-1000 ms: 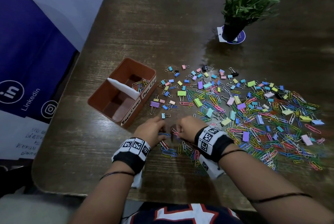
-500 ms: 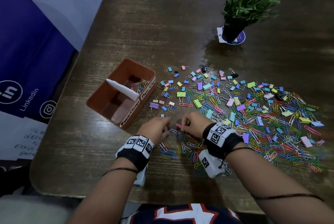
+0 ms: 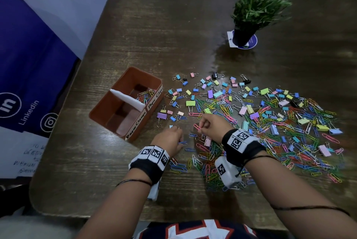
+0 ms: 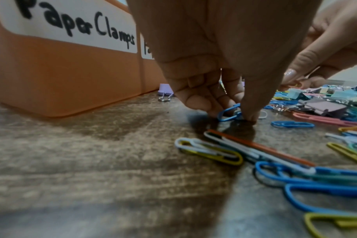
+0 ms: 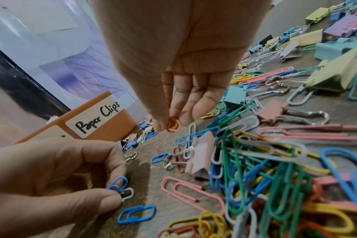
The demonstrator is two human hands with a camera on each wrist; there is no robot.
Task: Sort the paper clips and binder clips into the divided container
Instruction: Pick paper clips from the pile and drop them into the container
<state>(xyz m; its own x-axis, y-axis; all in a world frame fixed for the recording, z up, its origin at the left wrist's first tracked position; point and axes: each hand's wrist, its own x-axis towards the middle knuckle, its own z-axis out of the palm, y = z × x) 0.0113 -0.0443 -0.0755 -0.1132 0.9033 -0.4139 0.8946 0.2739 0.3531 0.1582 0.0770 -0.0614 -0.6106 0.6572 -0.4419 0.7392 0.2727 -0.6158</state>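
Note:
An orange divided container (image 3: 125,103) stands at the left of the table, labelled "Paper Clamps" (image 4: 71,25) and "Paper Clips" (image 5: 98,120). Its far compartment holds several paper clips (image 3: 145,95). My left hand (image 3: 171,139) pinches blue and white paper clips (image 5: 120,187) low over the table, just right of the container. My right hand (image 3: 209,126) pinches pink and yellow paper clips (image 5: 173,124) a little above the heap. A wide scatter of coloured paper clips and binder clips (image 3: 270,128) covers the table to the right.
A small potted plant (image 3: 253,11) stands on a round coaster at the back right. Pastel binder clips (image 3: 190,103) lie between the container and the heap. A blue banner (image 3: 29,76) hangs beyond the table's left edge. The table's near edge is just below my wrists.
Both hands have shifted away from me and a little rightward across the near clips. My right hand has lifted, with pink clips pinched in it.

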